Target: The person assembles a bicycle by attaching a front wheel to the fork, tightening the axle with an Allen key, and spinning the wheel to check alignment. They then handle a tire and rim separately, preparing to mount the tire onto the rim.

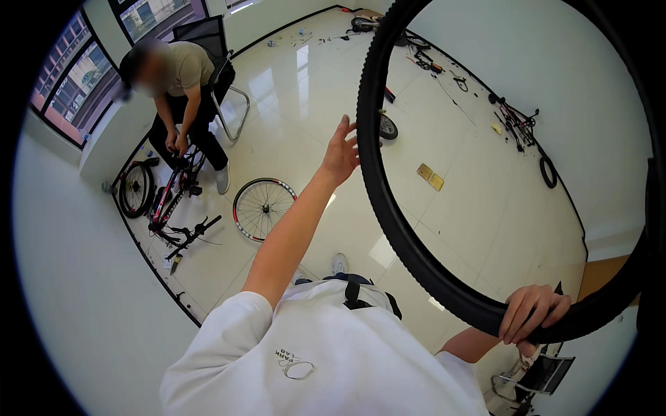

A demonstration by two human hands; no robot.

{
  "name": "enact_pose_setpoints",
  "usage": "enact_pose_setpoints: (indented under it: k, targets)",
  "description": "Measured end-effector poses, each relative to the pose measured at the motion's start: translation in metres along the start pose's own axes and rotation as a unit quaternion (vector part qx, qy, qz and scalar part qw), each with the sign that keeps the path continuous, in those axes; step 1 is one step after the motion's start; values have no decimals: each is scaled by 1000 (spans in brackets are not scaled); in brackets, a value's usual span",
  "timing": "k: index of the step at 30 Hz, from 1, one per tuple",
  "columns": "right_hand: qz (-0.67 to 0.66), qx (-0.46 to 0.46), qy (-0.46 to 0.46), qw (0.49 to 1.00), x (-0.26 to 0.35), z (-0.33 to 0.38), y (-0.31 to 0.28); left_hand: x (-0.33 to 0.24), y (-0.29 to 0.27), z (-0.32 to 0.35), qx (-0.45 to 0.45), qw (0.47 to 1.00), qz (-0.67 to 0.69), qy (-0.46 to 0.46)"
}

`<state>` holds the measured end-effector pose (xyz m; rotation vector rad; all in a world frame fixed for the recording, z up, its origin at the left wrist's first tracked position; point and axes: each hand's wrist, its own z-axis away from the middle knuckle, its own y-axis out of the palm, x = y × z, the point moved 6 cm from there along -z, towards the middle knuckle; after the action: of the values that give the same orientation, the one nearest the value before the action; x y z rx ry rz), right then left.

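Glossy pale floor tiles (pixel 479 208) run wall to wall in a bare white room, with windows (pixel 76 69) at the upper left.

Head view: the wearer holds a large black bicycle tyre (pixel 388 208) up in front of the camera, off any rim, its hoop filling the right half of the picture. Right hand (pixel 531 313) is closed around the lower part of the tyre, fingers curled over the tread. Left hand (pixel 341 151) is open, fingers spread, palm against the tyre's left edge or just beside it; contact cannot be told for certain. A bare spoked wheel rim (pixel 262 208) lies flat on the floor below the left arm, well apart from the tyre.

Judged from this: tyre and rim are separate, so any fitting of the two is not begun.

Upper left, another person (pixel 182 97) sits on a chair (pixel 225 62), both hands on an upturned red bicycle frame (pixel 172 201). Small parts and tools (pixel 430 64) lie scattered along the far wall.
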<state>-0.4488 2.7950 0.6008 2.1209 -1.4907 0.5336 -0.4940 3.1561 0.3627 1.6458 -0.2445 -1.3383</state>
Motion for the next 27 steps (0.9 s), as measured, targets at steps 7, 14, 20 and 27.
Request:
enact_pose_setpoints:
  k: [7, 14, 20, 27]
  targets:
    - [-3, 7, 83, 997, -10, 3, 7, -15, 12, 18, -107, 980, -165, 39]
    - [-60, 44, 59, 995, -12, -3, -1, -32, 9, 25, -126, 975, -176, 55]
    - [-67, 36, 62, 995, -31, -3, -20, -41, -18, 34, -134, 973, -166, 84]
    - [-119, 13, 93, 988, -69, -20, -40, -67, -64, 61, -168, 983, -36, 65]
